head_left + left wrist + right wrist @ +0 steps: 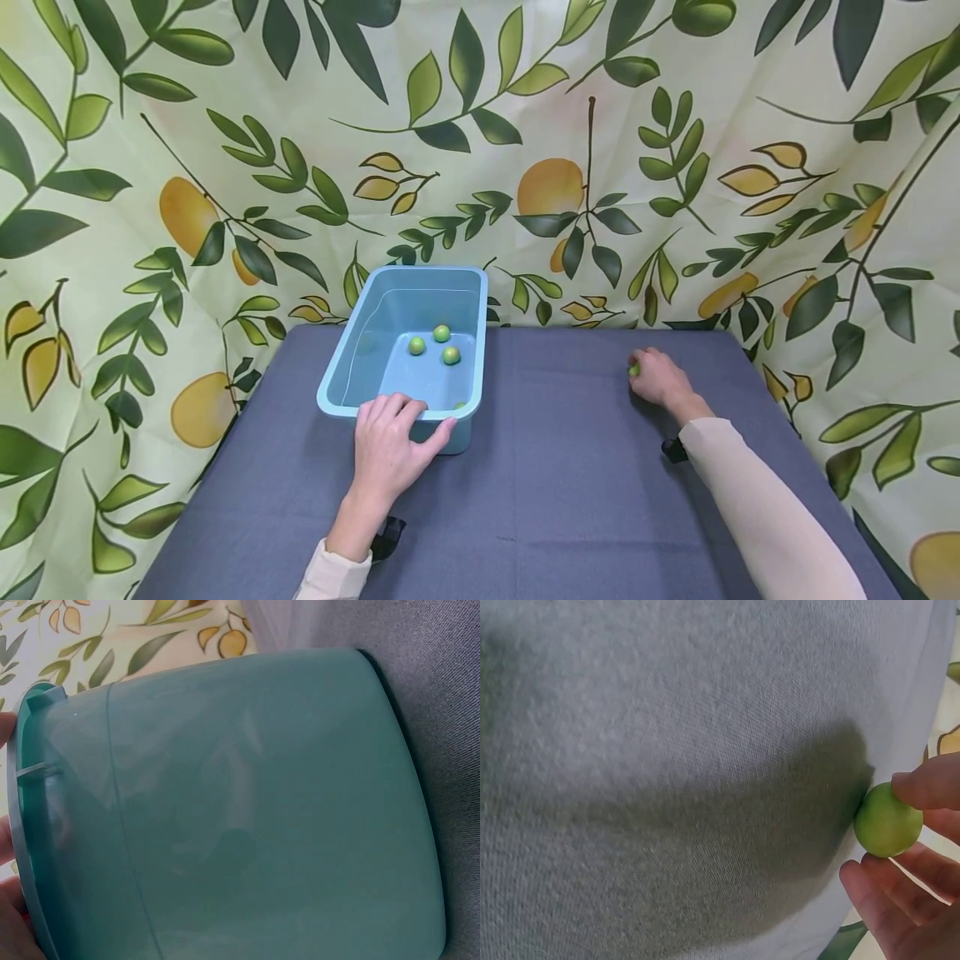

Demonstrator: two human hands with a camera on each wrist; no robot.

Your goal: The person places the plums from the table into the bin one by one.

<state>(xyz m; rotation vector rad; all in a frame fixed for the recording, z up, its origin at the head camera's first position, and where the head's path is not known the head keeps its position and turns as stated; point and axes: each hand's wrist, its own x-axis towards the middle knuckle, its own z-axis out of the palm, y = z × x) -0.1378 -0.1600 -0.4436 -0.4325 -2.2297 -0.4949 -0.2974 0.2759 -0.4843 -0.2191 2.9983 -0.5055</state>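
Observation:
A light blue plastic tub (477, 350) stands on the table's left half, with several small green balls (441, 333) on its floor. My left hand (392, 446) holds the tub's near rim, its fingers hooked over the edge and the thumb spread to the right. From the left wrist, the tub's outer wall (247, 802) fills most of the view and only fingertips (6, 840) show at the rim. At the far right of the table, my right hand (660, 379) pinches another small green ball (889, 820) between thumb and fingers, close over the cloth.
A dark grey-blue cloth (570, 467) covers the table. Behind it and along both sides hangs a pale curtain (465, 183) printed with leaves and orange fruit. The tub's far end is close to this curtain. Each wrist wears a black strap (673, 450).

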